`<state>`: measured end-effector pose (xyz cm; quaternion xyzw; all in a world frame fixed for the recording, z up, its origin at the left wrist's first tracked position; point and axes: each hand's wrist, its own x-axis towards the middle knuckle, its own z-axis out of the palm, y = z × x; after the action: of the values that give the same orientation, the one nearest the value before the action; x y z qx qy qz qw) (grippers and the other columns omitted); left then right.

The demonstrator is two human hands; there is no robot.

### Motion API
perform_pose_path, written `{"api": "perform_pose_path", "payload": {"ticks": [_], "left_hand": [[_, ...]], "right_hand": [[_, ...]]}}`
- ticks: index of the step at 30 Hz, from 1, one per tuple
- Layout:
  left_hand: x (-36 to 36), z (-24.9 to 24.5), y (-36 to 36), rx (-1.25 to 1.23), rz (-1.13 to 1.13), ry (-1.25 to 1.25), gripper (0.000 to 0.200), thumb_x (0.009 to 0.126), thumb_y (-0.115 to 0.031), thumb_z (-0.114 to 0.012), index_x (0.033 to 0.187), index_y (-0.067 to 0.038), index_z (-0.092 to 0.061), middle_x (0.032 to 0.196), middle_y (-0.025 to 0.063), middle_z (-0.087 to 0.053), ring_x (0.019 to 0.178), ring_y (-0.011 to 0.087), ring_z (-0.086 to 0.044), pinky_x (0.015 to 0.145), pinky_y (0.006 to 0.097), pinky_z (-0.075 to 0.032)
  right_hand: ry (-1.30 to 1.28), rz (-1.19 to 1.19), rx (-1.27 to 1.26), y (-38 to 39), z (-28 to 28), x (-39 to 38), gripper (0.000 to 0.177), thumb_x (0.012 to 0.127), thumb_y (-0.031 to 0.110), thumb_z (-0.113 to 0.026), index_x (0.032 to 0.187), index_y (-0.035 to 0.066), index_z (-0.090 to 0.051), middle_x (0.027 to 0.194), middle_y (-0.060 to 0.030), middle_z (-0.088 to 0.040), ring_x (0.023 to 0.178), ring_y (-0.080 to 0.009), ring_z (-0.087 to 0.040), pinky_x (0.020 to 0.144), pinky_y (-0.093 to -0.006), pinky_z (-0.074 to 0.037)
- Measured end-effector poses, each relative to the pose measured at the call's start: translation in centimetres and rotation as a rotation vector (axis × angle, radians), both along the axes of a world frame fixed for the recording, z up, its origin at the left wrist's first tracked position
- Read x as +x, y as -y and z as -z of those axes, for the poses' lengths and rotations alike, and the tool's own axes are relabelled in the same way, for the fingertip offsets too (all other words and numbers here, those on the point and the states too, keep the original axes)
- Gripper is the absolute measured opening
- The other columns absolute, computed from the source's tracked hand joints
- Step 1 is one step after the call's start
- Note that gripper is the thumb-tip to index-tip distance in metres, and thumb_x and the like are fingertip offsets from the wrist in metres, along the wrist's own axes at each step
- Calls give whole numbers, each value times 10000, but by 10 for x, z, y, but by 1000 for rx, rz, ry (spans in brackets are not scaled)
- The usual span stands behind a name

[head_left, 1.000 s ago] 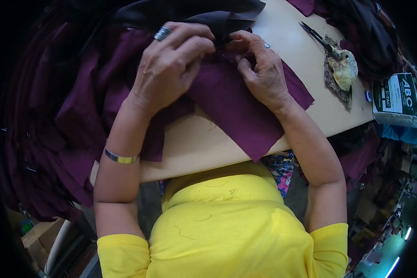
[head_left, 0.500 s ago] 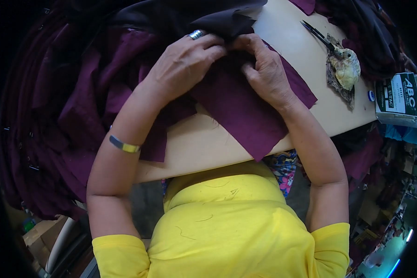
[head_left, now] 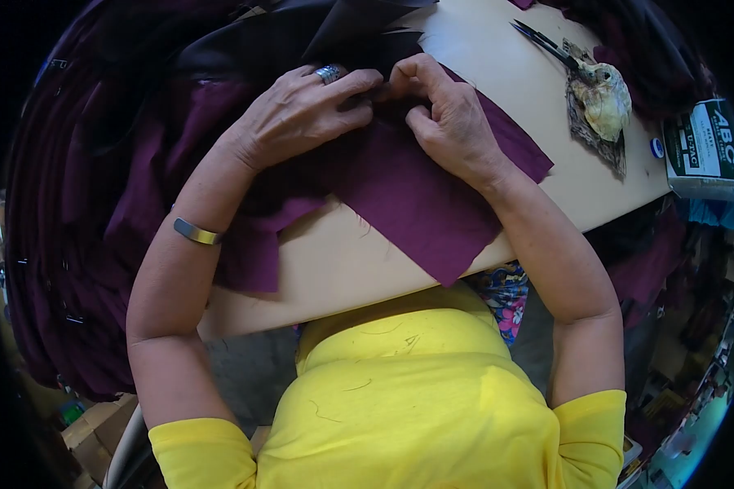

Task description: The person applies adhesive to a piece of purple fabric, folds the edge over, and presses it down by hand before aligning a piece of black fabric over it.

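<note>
A maroon fabric piece [head_left: 432,212] lies on the pale table, one corner reaching the front edge. Black fabric [head_left: 253,41] is bunched behind it. Where the two meet, my left hand [head_left: 314,114], with a ring on it, is closed with its fingers pinching the dark fabric. Close on its right, my right hand [head_left: 448,118] is curled, thumb and forefinger together at the same dark fabric. The fingertips and the exact edge they grip are partly hidden in shadow.
A large heap of maroon fabric [head_left: 98,220] fills the left side. On the right of the table [head_left: 326,269] a black pointed tool [head_left: 546,45] rests against a crumpled pale bundle [head_left: 603,102]. Beyond are a small blue-white round piece [head_left: 657,147] and an ABC box [head_left: 705,151].
My left hand has shifted left and slightly down in the view, with my right hand moving a little left too. The black fabric's upper flap now stands farther left. The view itself has moved slightly.
</note>
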<state>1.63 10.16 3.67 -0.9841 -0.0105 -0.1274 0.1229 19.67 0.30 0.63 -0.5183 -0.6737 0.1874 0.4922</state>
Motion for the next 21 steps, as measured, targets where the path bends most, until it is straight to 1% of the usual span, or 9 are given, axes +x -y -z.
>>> {"api": "perform_pose_path", "payload": {"ticks": [3, 6, 9, 12, 15, 18, 21], "left_hand": [[0, 0, 0, -9, 17, 26, 153, 714, -75, -611, 855, -125, -638, 1129, 59, -536, 887, 210, -600, 746, 303, -503], [3, 1, -2, -50, 28, 60, 134, 724, -75, -615, 849, -121, -632, 1066, 48, -545, 856, 201, -598, 737, 301, -504], [6, -3, -1, -66, 67, 19, 129, 726, -71, -622, 848, -113, -628, 1008, 42, -550, 834, 202, -594, 731, 307, -505], [3, 1, -2, -55, 84, 25, 130, 724, -79, -628, 854, -95, -624, 985, 41, -555, 836, 203, -594, 726, 314, -506], [3, 2, -1, -100, 65, 48, 137, 716, -86, -634, 852, -80, -620, 982, 50, -552, 834, 213, -593, 720, 319, -508], [2, 1, -1, -76, 95, 43, 146, 708, -89, -632, 851, -66, -616, 994, 62, -542, 833, 225, -590, 708, 320, -507], [4, -2, 1, -102, 51, 28, 164, 692, -68, -627, 855, -58, -615, 1006, 73, -530, 839, 233, -585, 708, 325, -508]], "right_hand": [[12, -1, -36, 0, 0, 2, 361, 711, -121, -445, 1027, 53, -458, 896, -103, -640, 902, -225, -651, 794, -295, -501], [34, -1, -33, 0, 1, 2, 372, 711, -119, -443, 1039, 56, -451, 904, -105, -637, 917, -235, -646, 802, -304, -500], [16, -4, -22, 0, 0, 1, 362, 713, -116, -447, 1033, 53, -453, 897, -105, -637, 913, -243, -646, 809, -309, -497], [29, 12, -35, 2, -3, 1, 355, 712, -113, -453, 1028, 49, -455, 903, -109, -637, 913, -252, -645, 810, -315, -494], [66, 9, 8, -1, 1, 2, 355, 709, -112, -461, 1027, 48, -458, 909, -114, -639, 917, -253, -644, 803, -313, -493], [81, 29, -4, -1, 1, 1, 359, 708, -112, -461, 1028, 50, -459, 911, -115, -641, 914, -253, -645, 797, -313, -493], [82, 21, -19, -1, 1, 1, 358, 708, -111, -457, 1029, 49, -458, 913, -114, -643, 917, -251, -645, 800, -311, -492]]}}
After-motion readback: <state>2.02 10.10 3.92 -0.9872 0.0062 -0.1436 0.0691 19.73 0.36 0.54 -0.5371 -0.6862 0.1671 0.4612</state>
